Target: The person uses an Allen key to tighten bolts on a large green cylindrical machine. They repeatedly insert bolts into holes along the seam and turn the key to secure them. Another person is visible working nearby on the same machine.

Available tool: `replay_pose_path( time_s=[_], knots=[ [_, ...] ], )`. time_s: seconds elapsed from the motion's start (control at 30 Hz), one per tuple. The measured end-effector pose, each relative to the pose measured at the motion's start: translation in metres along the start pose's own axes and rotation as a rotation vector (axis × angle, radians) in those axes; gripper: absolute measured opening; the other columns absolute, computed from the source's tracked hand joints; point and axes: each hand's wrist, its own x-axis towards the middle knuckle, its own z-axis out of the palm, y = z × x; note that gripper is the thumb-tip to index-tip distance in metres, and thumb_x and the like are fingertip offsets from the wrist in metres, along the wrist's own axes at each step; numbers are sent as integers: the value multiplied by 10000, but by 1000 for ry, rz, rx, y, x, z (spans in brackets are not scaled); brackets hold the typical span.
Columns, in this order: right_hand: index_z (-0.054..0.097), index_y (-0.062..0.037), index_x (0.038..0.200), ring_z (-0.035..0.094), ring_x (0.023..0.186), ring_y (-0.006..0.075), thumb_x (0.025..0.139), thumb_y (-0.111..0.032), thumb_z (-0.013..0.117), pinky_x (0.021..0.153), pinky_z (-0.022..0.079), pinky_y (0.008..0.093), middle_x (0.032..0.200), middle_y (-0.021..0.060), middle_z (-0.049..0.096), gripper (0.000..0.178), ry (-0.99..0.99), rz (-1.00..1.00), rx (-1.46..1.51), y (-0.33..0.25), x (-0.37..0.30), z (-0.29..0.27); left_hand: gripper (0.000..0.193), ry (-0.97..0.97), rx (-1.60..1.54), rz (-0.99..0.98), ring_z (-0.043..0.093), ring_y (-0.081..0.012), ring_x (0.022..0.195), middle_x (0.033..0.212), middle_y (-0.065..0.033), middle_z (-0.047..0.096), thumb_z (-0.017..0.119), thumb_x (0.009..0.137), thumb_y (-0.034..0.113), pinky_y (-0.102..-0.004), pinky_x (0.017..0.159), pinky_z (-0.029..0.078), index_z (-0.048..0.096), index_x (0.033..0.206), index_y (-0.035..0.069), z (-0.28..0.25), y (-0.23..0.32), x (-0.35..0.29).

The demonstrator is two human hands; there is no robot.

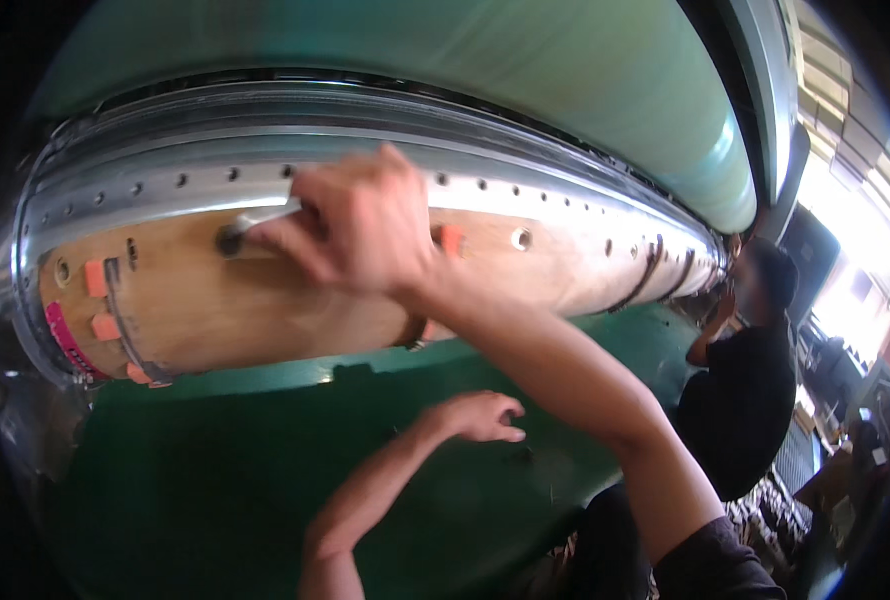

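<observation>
Holding left hand (483, 416) half-curled below the lower edge of wooden cylinder (265, 320), perhaps for balance; cannot tell whether pinching anything. Gripping silver tool (273, 213), likely a wrench, in right hand (367, 222) near the upper edge, toward the left end, probably for leverage.

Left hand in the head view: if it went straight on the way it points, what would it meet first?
Pointing toward the picture's right, the left hand would probably meet the person's own right arm first, near the elbow; depth is unclear, so it might pass beneath.
</observation>
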Motion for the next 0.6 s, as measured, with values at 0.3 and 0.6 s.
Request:
replay_pose_path(
  time_s=[0.3,0.6],
  knots=[
    [679,-20,863,477,663,128,1052,-240,552,598,369,283,762,30,539,317,-38,150,474,27,-126,-103,276,-22,126,-423,713,-276,909,1008,-141,747,696,875,254,-390,830,554,740,1063,57,-15,-8,-64],
    [675,-20,943,478,628,45,1026,-306,613,547,376,232,694,-26,555,304,-264,1304,770,80,-367,-143,274,-43,240,-223,679,-290,983,1020,-98,691,692,907,305,-424,855,535,706,1060,78,55,17,37]
  ],
)
